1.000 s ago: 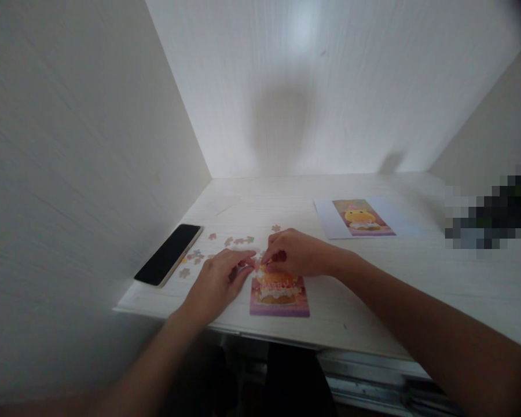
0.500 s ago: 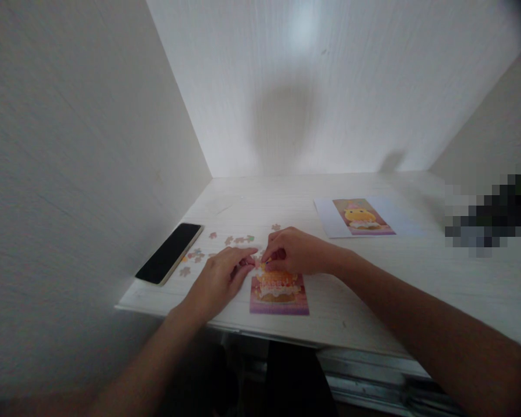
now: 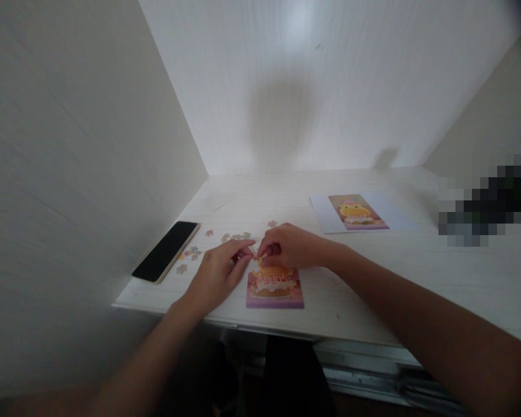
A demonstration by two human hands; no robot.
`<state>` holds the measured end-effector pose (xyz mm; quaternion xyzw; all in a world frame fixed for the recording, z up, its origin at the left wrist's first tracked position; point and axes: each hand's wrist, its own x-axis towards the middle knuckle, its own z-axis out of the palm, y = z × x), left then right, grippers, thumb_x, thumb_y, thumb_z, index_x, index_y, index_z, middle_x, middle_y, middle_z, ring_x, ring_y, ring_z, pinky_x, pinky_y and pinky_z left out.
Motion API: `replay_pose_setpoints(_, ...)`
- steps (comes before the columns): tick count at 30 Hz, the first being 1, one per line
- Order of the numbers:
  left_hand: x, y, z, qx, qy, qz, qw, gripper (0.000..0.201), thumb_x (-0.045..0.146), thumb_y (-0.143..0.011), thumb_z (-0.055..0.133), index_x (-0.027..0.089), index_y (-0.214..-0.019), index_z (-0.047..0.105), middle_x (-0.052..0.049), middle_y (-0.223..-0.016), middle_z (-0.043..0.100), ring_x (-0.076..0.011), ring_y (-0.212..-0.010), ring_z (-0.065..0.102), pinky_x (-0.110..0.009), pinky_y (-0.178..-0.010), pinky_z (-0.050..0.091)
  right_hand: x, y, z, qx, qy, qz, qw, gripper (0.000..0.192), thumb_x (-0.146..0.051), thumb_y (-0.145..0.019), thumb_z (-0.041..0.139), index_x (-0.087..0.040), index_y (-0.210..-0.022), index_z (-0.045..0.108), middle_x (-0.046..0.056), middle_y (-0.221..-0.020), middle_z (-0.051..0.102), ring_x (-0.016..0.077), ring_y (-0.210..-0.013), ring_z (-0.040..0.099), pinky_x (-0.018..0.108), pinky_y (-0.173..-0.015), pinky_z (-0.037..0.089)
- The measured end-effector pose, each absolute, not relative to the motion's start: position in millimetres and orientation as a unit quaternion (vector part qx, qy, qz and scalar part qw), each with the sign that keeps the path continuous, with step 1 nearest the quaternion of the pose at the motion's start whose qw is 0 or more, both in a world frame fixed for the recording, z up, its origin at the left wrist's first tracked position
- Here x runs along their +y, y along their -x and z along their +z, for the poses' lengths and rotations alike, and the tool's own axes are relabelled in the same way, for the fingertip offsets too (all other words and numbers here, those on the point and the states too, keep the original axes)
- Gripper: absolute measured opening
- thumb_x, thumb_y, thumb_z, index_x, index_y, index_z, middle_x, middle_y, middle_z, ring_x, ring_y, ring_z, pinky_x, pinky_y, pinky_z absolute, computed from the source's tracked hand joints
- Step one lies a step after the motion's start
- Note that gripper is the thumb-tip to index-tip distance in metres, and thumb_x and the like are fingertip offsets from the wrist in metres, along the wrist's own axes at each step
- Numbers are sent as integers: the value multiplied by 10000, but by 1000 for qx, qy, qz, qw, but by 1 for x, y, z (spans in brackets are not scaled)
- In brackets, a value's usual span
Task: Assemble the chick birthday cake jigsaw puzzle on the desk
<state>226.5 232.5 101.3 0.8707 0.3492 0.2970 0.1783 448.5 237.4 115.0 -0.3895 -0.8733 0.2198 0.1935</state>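
Meeting over the top edge of a part-built puzzle (image 3: 274, 285), both hands work close together near the front edge of the worktop (image 3: 417, 272). The right hand (image 3: 292, 247) has its grip pinched shut on a small yellow puzzle piece (image 3: 263, 257), thumb and forefinger clamped on it, just above the puzzle's upper left corner. The left hand (image 3: 219, 272) lies palm down on the worktop, its fingers stretched toward the right hand, fingertips together and almost touching the same piece; whether it actually holds anything cannot be told.

The puzzle lies flat, showing an orange and white cake on a pink and purple ground, its lower edge near the worktop's front edge. Loose pieces (image 3: 234, 237) are scattered on the worktop just behind and to the left of the left hand. A dark phone (image 3: 167, 251) lies face up by the left edge, angled toward the wall. A printed sheet (image 3: 359, 212) with a yellow figure lies well apart toward the right rear.
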Motion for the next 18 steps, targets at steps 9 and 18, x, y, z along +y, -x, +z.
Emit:
replay_pose_setpoints(9, 241, -234, 91, 373, -803, 351, 305, 255, 267, -826, 665, 169, -1061, 668, -57, -869, 727, -172, -773, 690, -306, -724, 581, 243, -451, 107, -867, 388, 230, 213, 168, -248, -759, 693, -161, -893, 743, 16, -704, 695, 92, -594, 575, 210, -559, 391)
replay_pose_setpoints(18, 234, -238, 123, 391, -712, 423, 402, 287, 268, -731, 782, 144, -970, 682, -67, -909, 740, -150, -749, 696, -260, -713, 574, 254, -469, 125, -717, 408, 418, 380, 242, -342, -783, 696, -126, -893, 699, 28, -710, 691, 102, -596, 607, 212, -533, 429)
